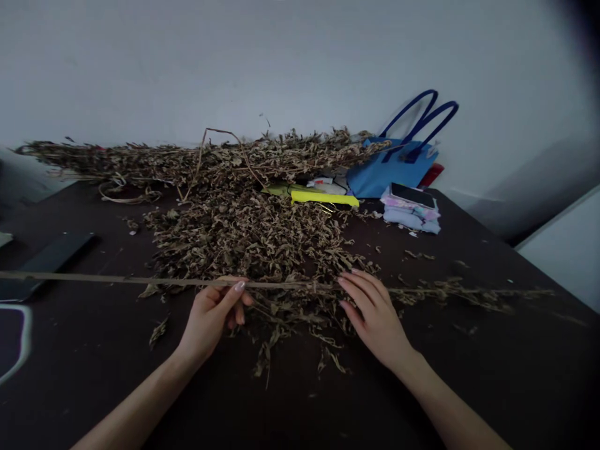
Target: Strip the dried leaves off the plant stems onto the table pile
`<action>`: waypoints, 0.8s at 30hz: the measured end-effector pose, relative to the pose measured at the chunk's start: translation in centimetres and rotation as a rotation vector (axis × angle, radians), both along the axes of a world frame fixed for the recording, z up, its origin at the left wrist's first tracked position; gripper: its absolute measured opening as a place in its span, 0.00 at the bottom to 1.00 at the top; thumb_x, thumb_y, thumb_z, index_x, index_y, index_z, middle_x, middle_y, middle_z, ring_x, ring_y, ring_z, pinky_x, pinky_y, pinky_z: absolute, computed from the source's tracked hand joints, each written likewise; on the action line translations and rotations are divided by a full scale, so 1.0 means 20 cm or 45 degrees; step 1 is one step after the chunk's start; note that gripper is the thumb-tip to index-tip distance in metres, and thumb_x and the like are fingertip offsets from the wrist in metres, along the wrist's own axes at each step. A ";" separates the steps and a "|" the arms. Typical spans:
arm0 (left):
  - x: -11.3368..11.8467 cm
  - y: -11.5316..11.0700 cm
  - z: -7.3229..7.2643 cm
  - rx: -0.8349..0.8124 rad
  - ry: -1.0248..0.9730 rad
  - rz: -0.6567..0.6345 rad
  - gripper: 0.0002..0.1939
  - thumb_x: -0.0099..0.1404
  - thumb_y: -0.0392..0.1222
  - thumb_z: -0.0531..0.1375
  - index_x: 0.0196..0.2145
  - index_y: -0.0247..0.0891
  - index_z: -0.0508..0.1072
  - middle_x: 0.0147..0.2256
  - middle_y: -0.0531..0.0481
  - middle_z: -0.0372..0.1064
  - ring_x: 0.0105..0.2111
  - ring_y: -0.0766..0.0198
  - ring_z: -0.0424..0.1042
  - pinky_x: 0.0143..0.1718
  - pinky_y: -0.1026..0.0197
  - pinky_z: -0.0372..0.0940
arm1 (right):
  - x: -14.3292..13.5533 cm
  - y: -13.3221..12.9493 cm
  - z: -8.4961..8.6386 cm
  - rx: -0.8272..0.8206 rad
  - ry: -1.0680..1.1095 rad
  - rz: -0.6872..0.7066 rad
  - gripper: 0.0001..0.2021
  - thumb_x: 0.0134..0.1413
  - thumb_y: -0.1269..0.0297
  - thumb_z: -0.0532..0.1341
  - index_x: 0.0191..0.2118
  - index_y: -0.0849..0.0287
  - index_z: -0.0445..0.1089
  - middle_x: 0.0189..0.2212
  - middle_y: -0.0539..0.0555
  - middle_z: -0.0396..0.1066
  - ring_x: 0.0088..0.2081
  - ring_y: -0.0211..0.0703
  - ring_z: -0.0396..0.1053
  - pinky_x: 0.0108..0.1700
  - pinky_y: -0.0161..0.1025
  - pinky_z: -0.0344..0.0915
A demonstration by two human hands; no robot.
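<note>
A long dried plant stem [107, 279] runs sideways across the table in front of me, bare on the left and leafy toward its right end. My left hand [210, 315] is closed around the stem, thumb on top. At the stem's leafy part, my right hand [375, 312] rests with its fingers bent toward the stalk; its fingertips are partly lost among leaves, so I cannot tell whether they grip anything. A heap of loose dried leaves [244, 237] lies just behind both hands.
A big bundle of dried stalks [164, 159] lies along the wall. Behind the heap is a yellow-handled tool [324, 199]. To the right stand a blue bag [389, 172] and a phone [412, 195] on a tissue pack [412, 219]. A dark flat object [51, 262] lies left on the table [328, 412].
</note>
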State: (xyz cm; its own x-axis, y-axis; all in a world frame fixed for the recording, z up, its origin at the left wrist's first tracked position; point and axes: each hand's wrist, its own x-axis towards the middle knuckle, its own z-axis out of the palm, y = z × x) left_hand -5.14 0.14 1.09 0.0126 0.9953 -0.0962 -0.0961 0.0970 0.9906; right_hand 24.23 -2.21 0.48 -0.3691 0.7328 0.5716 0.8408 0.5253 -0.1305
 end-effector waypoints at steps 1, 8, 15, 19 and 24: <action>0.00 0.00 0.00 0.003 0.013 -0.003 0.12 0.61 0.45 0.59 0.39 0.34 0.70 0.24 0.54 0.69 0.14 0.76 0.61 0.12 0.74 0.52 | 0.00 0.01 -0.01 -0.003 -0.019 -0.016 0.22 0.57 0.69 0.56 0.57 0.56 0.57 0.50 0.57 0.66 0.56 0.52 0.58 0.54 0.54 0.60; 0.02 -0.01 0.00 -0.008 0.166 -0.111 0.15 0.60 0.48 0.59 0.40 0.34 0.70 0.24 0.53 0.69 0.15 0.73 0.63 0.13 0.72 0.53 | 0.04 0.05 -0.06 0.072 -0.047 -0.139 0.05 0.58 0.68 0.55 0.40 0.57 0.65 0.34 0.54 0.70 0.40 0.46 0.67 0.50 0.51 0.60; -0.04 0.00 0.04 0.086 0.499 -0.219 0.21 0.62 0.51 0.55 0.47 0.35 0.66 0.28 0.49 0.71 0.17 0.68 0.66 0.13 0.68 0.56 | 0.08 0.04 0.00 0.173 0.006 -0.166 0.03 0.57 0.69 0.55 0.37 0.57 0.65 0.33 0.52 0.71 0.37 0.42 0.68 0.51 0.48 0.59; -0.11 -0.01 0.12 0.484 1.365 -0.195 0.18 0.63 0.51 0.54 0.45 0.37 0.70 0.37 0.44 0.72 0.26 0.59 0.72 0.24 0.60 0.65 | 0.09 0.03 0.04 0.226 0.036 -0.172 0.04 0.57 0.70 0.56 0.37 0.56 0.65 0.34 0.51 0.72 0.37 0.41 0.69 0.51 0.48 0.59; -0.06 -0.11 0.19 0.923 1.866 -0.130 0.20 0.66 0.48 0.49 0.51 0.35 0.67 0.48 0.39 0.67 0.47 0.48 0.68 0.45 0.49 0.65 | 0.11 0.02 0.06 0.288 0.053 -0.175 0.04 0.56 0.71 0.57 0.37 0.56 0.65 0.33 0.51 0.72 0.36 0.41 0.69 0.50 0.47 0.59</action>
